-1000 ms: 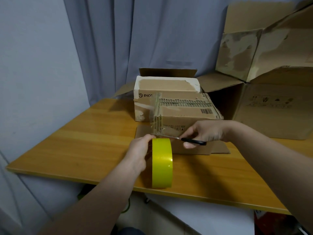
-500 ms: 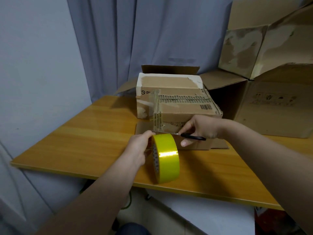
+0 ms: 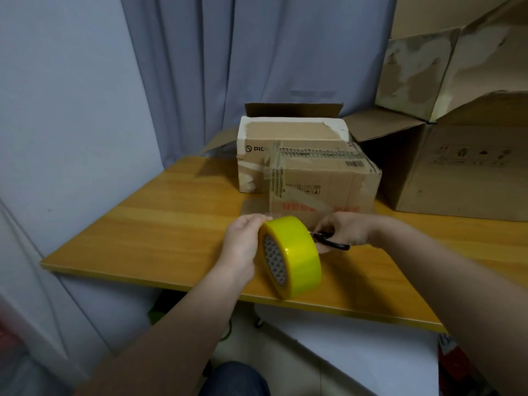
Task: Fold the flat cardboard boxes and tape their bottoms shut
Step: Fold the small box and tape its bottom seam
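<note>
Just right of the yellow tape roll [image 3: 298, 252] gripped by the left hand [image 3: 243, 247], the right hand [image 3: 350, 232] holds black-handled scissors [image 3: 333, 243], aimed rollward.

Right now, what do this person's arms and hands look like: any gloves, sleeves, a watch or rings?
Both are bare: the left hand and right hand wear no gloves, and no ring, watch or bracelet shows. The forearms are uncovered as far as the picture's edge, so no sleeve is in view.
</note>
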`<state>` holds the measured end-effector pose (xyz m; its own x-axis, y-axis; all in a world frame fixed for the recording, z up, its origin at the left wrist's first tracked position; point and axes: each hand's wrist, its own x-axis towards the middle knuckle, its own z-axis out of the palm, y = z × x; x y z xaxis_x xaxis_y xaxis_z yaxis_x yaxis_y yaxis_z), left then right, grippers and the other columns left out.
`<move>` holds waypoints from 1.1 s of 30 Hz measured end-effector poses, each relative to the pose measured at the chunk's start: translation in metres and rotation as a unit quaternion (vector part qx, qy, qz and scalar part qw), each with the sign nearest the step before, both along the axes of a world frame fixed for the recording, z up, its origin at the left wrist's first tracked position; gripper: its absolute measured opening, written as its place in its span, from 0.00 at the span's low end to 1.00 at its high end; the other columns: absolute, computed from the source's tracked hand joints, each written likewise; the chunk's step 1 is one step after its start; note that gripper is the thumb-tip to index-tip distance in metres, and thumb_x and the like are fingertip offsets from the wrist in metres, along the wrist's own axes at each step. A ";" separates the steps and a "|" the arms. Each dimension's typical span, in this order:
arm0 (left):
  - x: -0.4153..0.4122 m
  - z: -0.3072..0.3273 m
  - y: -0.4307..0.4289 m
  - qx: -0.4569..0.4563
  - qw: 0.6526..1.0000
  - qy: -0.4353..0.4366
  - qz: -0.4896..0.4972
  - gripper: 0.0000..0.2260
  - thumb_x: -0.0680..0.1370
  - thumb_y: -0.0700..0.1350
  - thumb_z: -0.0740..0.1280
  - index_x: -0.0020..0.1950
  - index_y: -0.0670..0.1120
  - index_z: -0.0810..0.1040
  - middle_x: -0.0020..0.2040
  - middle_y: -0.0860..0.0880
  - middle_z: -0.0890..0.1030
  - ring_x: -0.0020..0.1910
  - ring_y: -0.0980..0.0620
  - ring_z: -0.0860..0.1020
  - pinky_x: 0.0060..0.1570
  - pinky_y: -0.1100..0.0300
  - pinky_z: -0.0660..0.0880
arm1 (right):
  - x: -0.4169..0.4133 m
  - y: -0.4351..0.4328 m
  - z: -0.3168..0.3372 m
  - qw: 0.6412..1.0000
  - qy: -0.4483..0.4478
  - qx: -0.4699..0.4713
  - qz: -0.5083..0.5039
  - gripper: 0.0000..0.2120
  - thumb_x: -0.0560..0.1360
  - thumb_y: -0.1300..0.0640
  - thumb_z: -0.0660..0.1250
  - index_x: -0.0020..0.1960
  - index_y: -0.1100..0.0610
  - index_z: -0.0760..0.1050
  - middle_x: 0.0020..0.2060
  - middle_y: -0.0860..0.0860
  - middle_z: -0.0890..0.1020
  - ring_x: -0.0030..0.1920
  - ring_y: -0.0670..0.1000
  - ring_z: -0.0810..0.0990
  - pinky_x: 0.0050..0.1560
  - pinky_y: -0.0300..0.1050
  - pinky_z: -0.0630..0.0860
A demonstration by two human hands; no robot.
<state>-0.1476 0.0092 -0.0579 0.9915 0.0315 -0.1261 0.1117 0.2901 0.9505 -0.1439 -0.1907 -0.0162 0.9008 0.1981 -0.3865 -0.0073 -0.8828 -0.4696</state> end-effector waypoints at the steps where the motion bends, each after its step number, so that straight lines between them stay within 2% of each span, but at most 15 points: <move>1: -0.003 0.000 -0.002 -0.004 1.000 -0.014 0.001 0.06 0.79 0.40 0.64 0.43 0.45 0.78 0.45 0.48 0.83 0.46 0.53 0.79 0.40 0.61 0.71 | -0.003 -0.004 -0.008 1.000 0.000 0.004 -0.006 0.30 0.60 0.34 0.71 0.56 0.50 0.77 0.54 0.50 0.79 0.55 0.51 0.76 0.57 0.44 0.72; 6: -0.016 0.004 -0.025 0.040 0.995 -0.091 -0.014 0.04 0.78 0.40 0.65 0.43 0.46 0.77 0.46 0.47 0.83 0.46 0.51 0.80 0.48 0.56 0.76 | -0.032 -0.048 -0.034 0.990 0.007 0.090 -0.109 0.16 0.72 0.51 0.73 0.58 0.49 0.75 0.53 0.50 0.77 0.51 0.49 0.76 0.49 0.38 0.73; 10: -0.022 0.009 -0.060 0.074 0.987 -0.128 -0.057 0.02 0.79 0.41 0.64 0.46 0.45 0.76 0.47 0.48 0.82 0.45 0.52 0.79 0.50 0.55 0.76 | -0.065 -0.105 -0.041 0.967 -0.013 0.112 -0.226 0.11 0.76 0.55 0.69 0.57 0.50 0.73 0.53 0.54 0.77 0.49 0.51 0.76 0.47 0.42 0.71; 12: -0.024 0.010 -0.078 0.071 0.982 -0.154 -0.081 0.02 0.80 0.40 0.63 0.48 0.44 0.75 0.46 0.50 0.82 0.44 0.55 0.79 0.48 0.61 0.76 | -0.080 -0.133 -0.046 0.953 -0.046 0.087 -0.286 0.12 0.75 0.58 0.70 0.57 0.50 0.73 0.55 0.55 0.76 0.51 0.54 0.76 0.46 0.44 0.72; 14: -0.026 0.009 -0.091 0.098 0.970 -0.200 -0.098 0.03 0.80 0.41 0.62 0.47 0.46 0.73 0.47 0.51 0.82 0.45 0.57 0.78 0.46 0.65 0.75 | -0.094 -0.152 -0.049 0.946 -0.082 -0.013 -0.313 0.16 0.75 0.59 0.70 0.61 0.50 0.73 0.58 0.55 0.75 0.54 0.55 0.75 0.48 0.45 0.73; 16: -0.027 0.007 -0.099 0.147 0.950 -0.252 -0.112 0.03 0.81 0.42 0.62 0.48 0.48 0.73 0.51 0.51 0.81 0.50 0.56 0.78 0.51 0.62 0.75 | -0.103 -0.159 -0.051 0.934 -0.105 -0.167 -0.298 0.18 0.76 0.56 0.66 0.66 0.50 0.73 0.59 0.55 0.73 0.55 0.56 0.73 0.51 0.47 0.74; 18: -0.028 0.004 -0.104 0.187 0.928 -0.302 -0.116 0.04 0.80 0.42 0.62 0.48 0.49 0.73 0.53 0.51 0.79 0.53 0.53 0.77 0.57 0.55 0.74 | -0.106 -0.153 -0.047 0.902 -0.193 -0.249 -0.295 0.17 0.78 0.53 0.63 0.66 0.50 0.73 0.60 0.55 0.70 0.59 0.57 0.70 0.56 0.51 0.72; 19: -0.027 0.002 -0.106 0.201 0.917 -0.325 -0.114 0.04 0.80 0.42 0.62 0.48 0.51 0.73 0.53 0.50 0.78 0.54 0.52 0.76 0.58 0.53 0.74 | -0.106 -0.144 -0.042 0.891 -0.272 -0.226 -0.286 0.16 0.78 0.52 0.63 0.65 0.50 0.73 0.59 0.54 0.70 0.60 0.56 0.70 0.56 0.50 0.72; 21: -0.029 0.000 -0.107 0.217 0.900 -0.365 -0.104 0.06 0.80 0.41 0.63 0.47 0.52 0.73 0.53 0.51 0.74 0.54 0.51 0.75 0.59 0.52 0.73 | -0.105 -0.114 -0.025 0.880 -0.417 -0.056 -0.220 0.15 0.78 0.51 0.64 0.64 0.51 0.75 0.56 0.50 0.72 0.57 0.50 0.72 0.53 0.42 0.72; 23: -0.032 -0.002 -0.107 0.219 0.889 -0.391 -0.095 0.06 0.80 0.39 0.63 0.47 0.50 0.73 0.52 0.53 0.70 0.52 0.52 0.74 0.59 0.56 0.72 | -0.101 -0.078 -0.004 0.896 -0.419 0.094 -0.111 0.17 0.77 0.52 0.66 0.65 0.53 0.74 0.56 0.46 0.73 0.56 0.44 0.73 0.52 0.32 0.71; 24: -0.033 -0.002 -0.107 0.220 0.885 -0.401 -0.090 0.06 0.80 0.38 0.63 0.47 0.50 0.72 0.51 0.54 0.68 0.51 0.53 0.73 0.58 0.59 0.71 | -0.096 -0.065 0.004 0.911 -0.388 0.121 -0.071 0.18 0.76 0.53 0.67 0.65 0.54 0.74 0.56 0.46 0.75 0.55 0.43 0.74 0.53 0.31 0.72; 26: -0.035 -0.003 -0.106 0.216 0.889 -0.394 -0.094 0.09 0.79 0.37 0.63 0.46 0.51 0.72 0.51 0.54 0.67 0.51 0.57 0.72 0.57 0.62 0.70 | -0.088 -0.049 0.011 0.928 -0.353 0.112 -0.044 0.15 0.74 0.54 0.70 0.59 0.56 0.78 0.51 0.47 0.77 0.52 0.45 0.76 0.52 0.33 0.73; 28: -0.036 -0.001 -0.104 0.198 0.906 -0.347 -0.143 0.08 0.76 0.39 0.65 0.47 0.53 0.71 0.52 0.54 0.66 0.53 0.60 0.70 0.58 0.62 0.68 | -0.082 -0.046 0.015 0.926 -0.364 0.079 -0.067 0.07 0.73 0.56 0.71 0.50 0.57 0.81 0.44 0.47 0.76 0.47 0.46 0.75 0.46 0.33 0.72; 30: -0.039 0.000 -0.102 0.221 0.899 -0.327 -0.191 0.11 0.72 0.44 0.66 0.49 0.54 0.68 0.53 0.54 0.65 0.58 0.56 0.69 0.59 0.63 0.68 | -0.080 -0.044 0.018 0.921 -0.380 0.035 -0.074 0.03 0.74 0.58 0.70 0.47 0.58 0.80 0.41 0.47 0.74 0.45 0.48 0.74 0.41 0.33 0.69; 33: -0.039 0.000 -0.100 0.241 0.902 -0.302 -0.193 0.14 0.71 0.47 0.67 0.52 0.55 0.65 0.58 0.49 0.67 0.60 0.50 0.69 0.57 0.62 0.70 | -0.083 -0.037 0.023 0.902 -0.429 -0.021 -0.053 0.03 0.75 0.58 0.68 0.47 0.58 0.79 0.42 0.47 0.73 0.45 0.49 0.74 0.44 0.41 0.69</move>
<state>-0.1863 -0.0911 -0.0578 0.8236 -0.4247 0.3758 -0.4641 -0.1238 0.8771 -0.2272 -0.2274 0.0066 0.8852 0.0939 0.4556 0.2564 -0.9157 -0.3093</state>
